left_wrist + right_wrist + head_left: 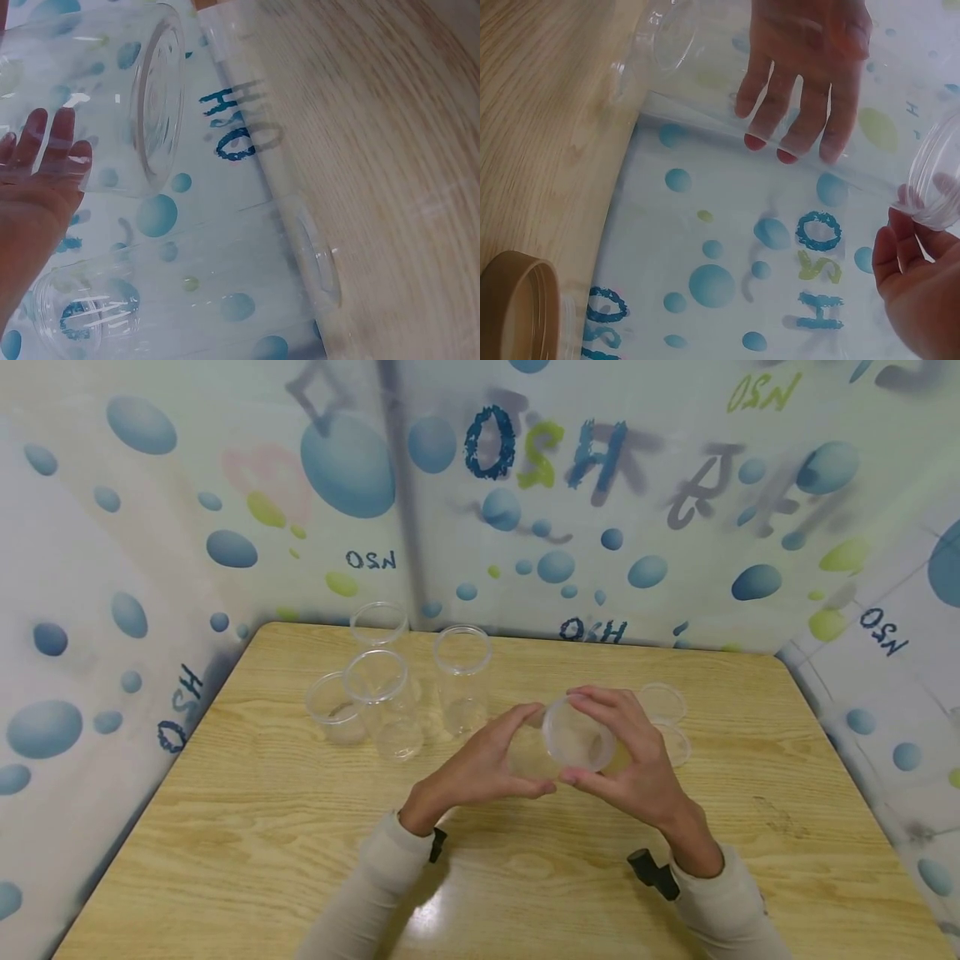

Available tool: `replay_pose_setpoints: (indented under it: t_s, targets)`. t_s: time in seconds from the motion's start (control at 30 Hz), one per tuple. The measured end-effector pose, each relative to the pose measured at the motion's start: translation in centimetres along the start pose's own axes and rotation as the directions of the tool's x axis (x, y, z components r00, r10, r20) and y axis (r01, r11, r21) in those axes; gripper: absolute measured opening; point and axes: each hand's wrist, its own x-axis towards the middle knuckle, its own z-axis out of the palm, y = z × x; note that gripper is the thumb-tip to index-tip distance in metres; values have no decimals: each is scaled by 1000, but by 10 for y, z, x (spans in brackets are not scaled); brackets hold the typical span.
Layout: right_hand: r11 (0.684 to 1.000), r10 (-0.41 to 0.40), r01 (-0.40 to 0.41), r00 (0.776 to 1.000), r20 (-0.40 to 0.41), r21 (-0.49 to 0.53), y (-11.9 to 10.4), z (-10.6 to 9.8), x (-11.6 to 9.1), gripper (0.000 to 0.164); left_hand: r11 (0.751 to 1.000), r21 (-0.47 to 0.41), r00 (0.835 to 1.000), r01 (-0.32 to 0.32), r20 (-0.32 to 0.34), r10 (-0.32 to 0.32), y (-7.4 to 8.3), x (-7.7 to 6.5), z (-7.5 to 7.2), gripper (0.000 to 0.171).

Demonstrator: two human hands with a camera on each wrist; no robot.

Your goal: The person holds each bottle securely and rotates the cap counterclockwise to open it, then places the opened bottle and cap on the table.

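Both hands hold a clear plastic jar (579,739) above the table, lying tilted with one round end toward the head camera. My left hand (487,756) grips its body from the left; through the clear wall the fingers (802,112) show in the right wrist view. Around the round end, my right hand (637,756) has its thumb below and fingers above. The right wrist view shows its fingertips at a ridged clear rim (937,169). Another clear jar (187,292) appears below the held one in the left wrist view.
Several clear jars, among them a tall one (462,681) and a short one (333,710), stand at the back left of the wooden table (525,877). Clear rings (663,702) lie right of the hands. A tan round rim (517,300) shows in the right wrist view.
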Motion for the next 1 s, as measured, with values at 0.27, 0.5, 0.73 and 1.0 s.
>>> replay_pose_setpoints:
  t_s: [0.27,0.5,0.73,1.0]
  targets:
    - [999,7,-8,1000,25,31,0,-1,-1,70,999,-48,1000,12,26,-11,0,0,1,85]
    - [991,125,-124,992,11,-53,0,0,-1,80,998,36,994,47,-104,-43,1,1,5,87]
    - [969,223,-224,975,-23,-99,0,3,-4,72,988,154,980,17,-197,14,3,5,11,85]
    - [968,232,-235,972,-40,-90,-2,3,-3,67,989,151,982,-1,-185,30,3,4,12,86]
